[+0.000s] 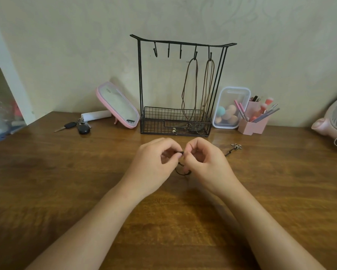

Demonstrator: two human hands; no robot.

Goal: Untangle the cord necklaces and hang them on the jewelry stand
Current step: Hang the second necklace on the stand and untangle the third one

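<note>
Cord necklace (180, 172), dark and thin, is lying mostly between and under the two hands, low over the surface (66, 182). Its flower pendant (236, 146) is resting just beyond the outer side of the right hand, with a short run of cord trailing toward it. The left hand (156, 162) and the right hand (204, 162) are both pinching the cord, fingertips nearly meeting, and a small loop is sagging beneath them.

This is looking like knot-picking on what seems the only necklace not yet hung. Doing it well probably means keeping both pinches close to the tangle and easing strands apart rather than tugging, since pulling is likely to tighten a thin cord. Leaving the pendant end slack should be helping too. Whether a real knot is sitting inside the pinch is hidden by the fingers.

Beyond both hands the jewelry stand (140, 75) is waiting. Two brown necklaces (191, 84) are already hanging past the right hand, and three free hooks (168, 52) are showing past the left hand.
</note>
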